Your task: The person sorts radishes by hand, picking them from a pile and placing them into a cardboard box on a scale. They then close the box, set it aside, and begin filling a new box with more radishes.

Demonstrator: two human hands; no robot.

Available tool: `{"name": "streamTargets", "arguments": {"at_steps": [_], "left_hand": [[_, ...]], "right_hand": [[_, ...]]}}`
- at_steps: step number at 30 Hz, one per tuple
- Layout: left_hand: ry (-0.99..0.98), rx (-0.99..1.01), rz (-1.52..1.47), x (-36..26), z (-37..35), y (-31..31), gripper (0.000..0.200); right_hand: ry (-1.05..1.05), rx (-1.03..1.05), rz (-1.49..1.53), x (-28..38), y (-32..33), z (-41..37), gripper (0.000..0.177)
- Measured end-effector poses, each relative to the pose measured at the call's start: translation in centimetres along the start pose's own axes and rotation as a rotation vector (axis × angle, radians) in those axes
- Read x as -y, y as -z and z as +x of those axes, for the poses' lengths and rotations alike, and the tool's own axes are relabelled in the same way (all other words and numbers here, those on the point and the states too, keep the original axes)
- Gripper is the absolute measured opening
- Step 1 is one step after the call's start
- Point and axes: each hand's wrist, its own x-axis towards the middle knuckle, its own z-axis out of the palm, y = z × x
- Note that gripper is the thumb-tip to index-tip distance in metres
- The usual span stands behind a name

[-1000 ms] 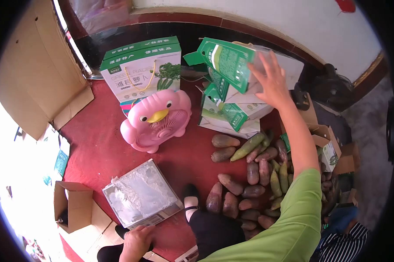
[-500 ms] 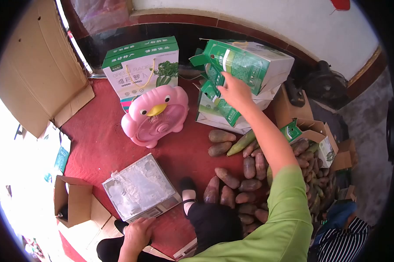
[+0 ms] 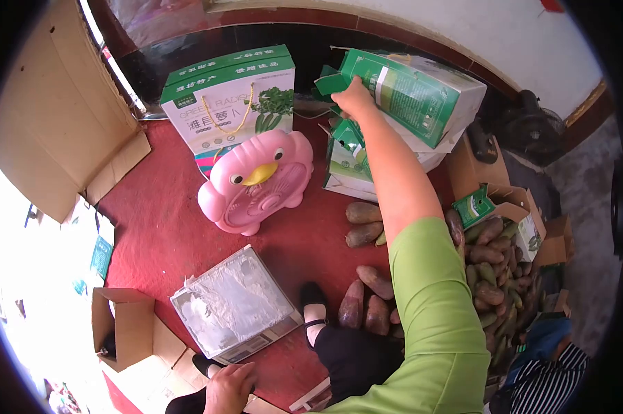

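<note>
Upper centre, the right hand (image 3: 357, 101), grip unclear, touches a stacked carton (image 3: 411, 96) a tug might topple; the left hand (image 3: 230, 388) rests relaxed below.

Carton stack (image 3: 409, 110) right of fan (image 3: 260, 185)

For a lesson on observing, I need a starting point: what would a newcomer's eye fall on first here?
Probably the pink, duck-faced fan, upright on the red floor, in front of a standing carton. Then the right hand, at the green flap end of the top box, and the vegetable heap at the right.
</note>
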Motion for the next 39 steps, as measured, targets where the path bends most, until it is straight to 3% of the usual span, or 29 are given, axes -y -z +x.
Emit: {"name": "streamTargets", "arguments": {"at_steps": [2,6,10,12,21,28,31,33,34,36,38,39], "left_hand": [[-0.011,-0.003,-0.006,-0.1,-0.2,0.2,0.027],[-0.025,-0.025,0.009,-0.1,-0.7,0.1,0.027],[-0.077,-0.036,0.023,0.6,-1.6,-0.2,0.027],[-0.116,-0.051,0.036,0.8,-2.2,-0.5,0.027],[-0.096,-0.102,0.044,0.0,-3.9,-1.0,0.025],[-0.150,-0.191,0.025,0.5,-4.2,-1.6,0.023],[-0.184,-0.250,-0.012,0.5,-4.1,-1.4,0.034],[-0.231,-0.356,-0.105,-0.1,-4.2,-1.3,0.050],[-0.222,-0.355,-0.106,-0.6,-4.3,-1.1,0.050],[-0.318,-0.519,-0.174,-1.4,-4.9,-0.9,0.065],[-0.329,-0.561,-0.211,-2.1,-6.1,0.1,0.070],[-0.351,-0.606,-0.246,-2.3,-6.9,0.8,0.074]], "right_hand": [[-0.021,0.205,0.705,-0.6,-0.2,0.3,0.048],[-0.032,0.181,1.084,-1.7,1.7,-1.4,0.047],[-0.015,0.081,1.189,-3.8,5.4,-5.4,0.037],[0.022,0.023,1.254,-5.7,7.8,-7.7,0.024],[-0.023,-0.239,1.390,-14.4,22.9,-14.8,0.017],[0.240,-0.180,1.471,-15.6,33.0,-23.9,0.013],[0.337,-0.052,1.567,-16.1,35.7,-28.4,0.028],[0.577,-0.062,1.418,-16.0,36.2,-31.8,0.030],[0.573,-0.053,1.419,-15.6,36.4,-33.4,0.030],[0.557,0.153,1.625,-14.6,36.0,-35.8,0.028],[0.420,0.090,1.644,-13.6,34.6,-36.7,0.031],[0.441,-0.116,1.507,-12.3,33.0,-37.1,0.027]]}}
